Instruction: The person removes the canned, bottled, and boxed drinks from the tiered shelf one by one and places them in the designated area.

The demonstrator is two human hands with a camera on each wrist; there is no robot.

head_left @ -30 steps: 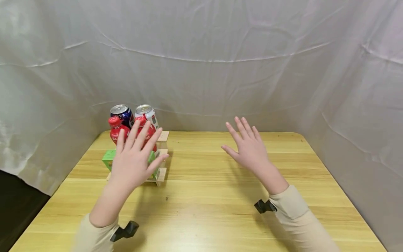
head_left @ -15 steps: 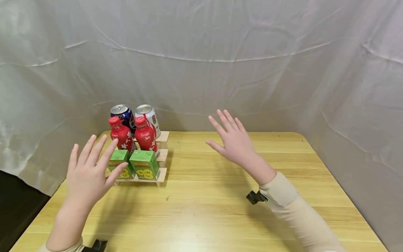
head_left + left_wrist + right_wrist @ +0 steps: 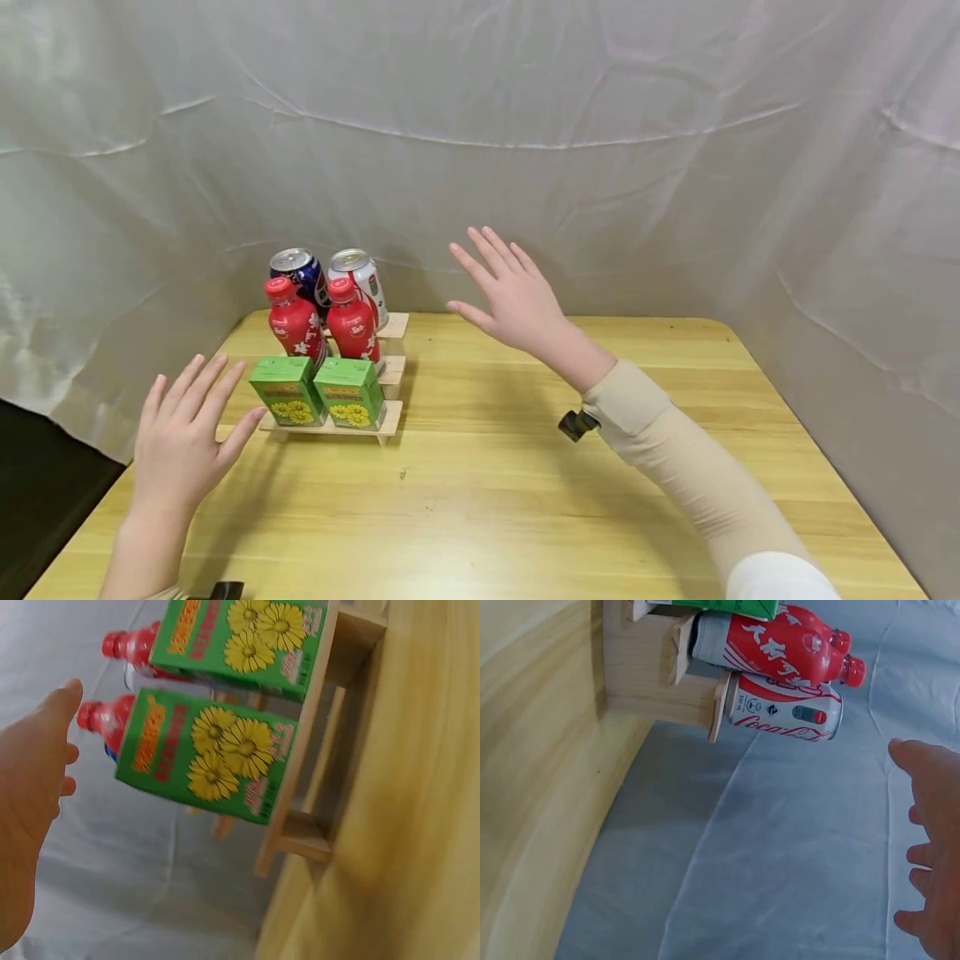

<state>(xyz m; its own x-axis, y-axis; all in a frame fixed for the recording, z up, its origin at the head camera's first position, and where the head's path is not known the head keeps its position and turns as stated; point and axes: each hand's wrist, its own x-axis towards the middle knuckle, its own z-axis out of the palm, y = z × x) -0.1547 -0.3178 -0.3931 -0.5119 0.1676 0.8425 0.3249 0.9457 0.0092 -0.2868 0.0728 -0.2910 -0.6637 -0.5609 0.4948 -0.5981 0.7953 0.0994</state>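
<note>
My left hand (image 3: 180,446) hovers with spread fingers just left of the front green drink cartons, holding nothing. Two green cartons with yellow flowers, the left carton (image 3: 287,392) and the right carton (image 3: 350,394), stand on the lowest step of a small wooden shelf (image 3: 392,417). Behind them on the middle step are two red bottles, the left bottle (image 3: 295,325) and the right bottle (image 3: 354,327). A dark blue can (image 3: 300,271) and a white Coca-Cola can (image 3: 784,709) occupy the top step. My right hand (image 3: 517,296) is raised, fingers extended, to the right of the cans and apart from them.
The shelf stands at the back left of a wooden table (image 3: 480,500). Grey cloth (image 3: 525,167) hangs behind the table and along both sides. A dark area (image 3: 52,492) lies past the table's left edge.
My left hand has moved left and down, away from in front of the shelf, uncovering the cartons and bottles. My right hand has moved left and farther forward. The drinks stay in place.
</note>
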